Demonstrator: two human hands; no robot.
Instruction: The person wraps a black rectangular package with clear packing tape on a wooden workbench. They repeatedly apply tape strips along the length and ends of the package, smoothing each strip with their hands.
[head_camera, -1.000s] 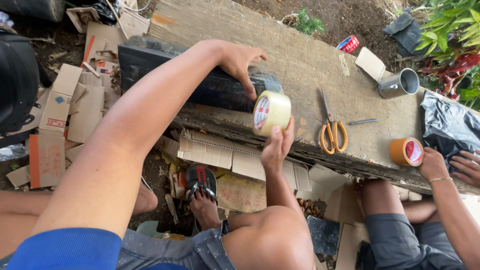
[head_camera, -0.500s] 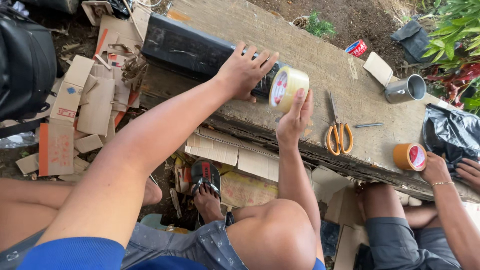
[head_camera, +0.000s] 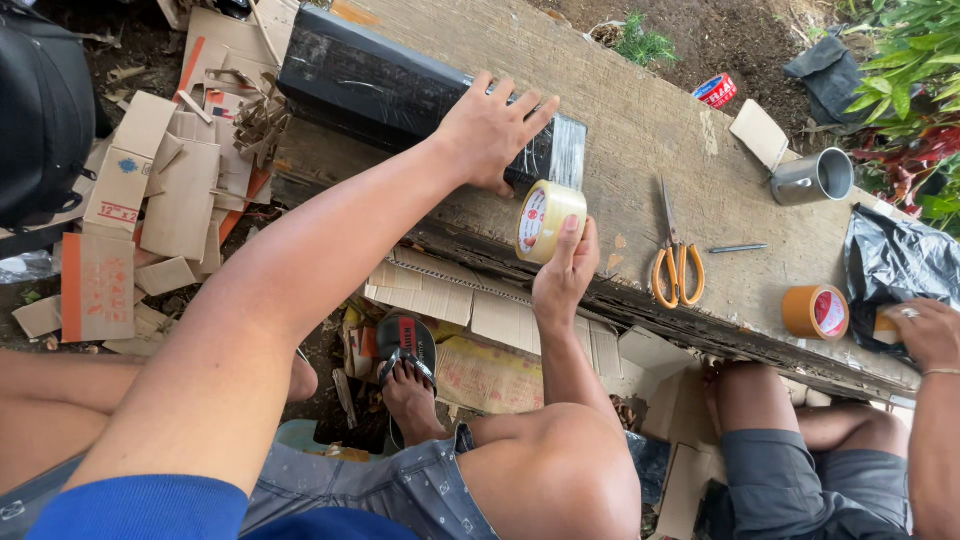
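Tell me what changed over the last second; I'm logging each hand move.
The left hand slid along the black wrapped package toward its end. The right hand carried the clear tape roll up against that end. Scissors and the orange tape roll stayed put.

An outdoor spot in even daylight, with no walls in view. A rough, weathered wooden desk (head_camera: 640, 130) runs slantwise across the scene, its near edge dark and splintered. Left of the desk, bare dark soil (head_camera: 140, 50) is littered with torn cardboard scraps (head_camera: 150, 190), some printed orange. More flattened cardboard (head_camera: 470, 310) lies under the desk's near edge. Beyond the desk's far edge the earth (head_camera: 740, 40) is brown and stony, with a small green weed (head_camera: 640, 42). At the desk's right end stand leafy green and red plants (head_camera: 915, 90).
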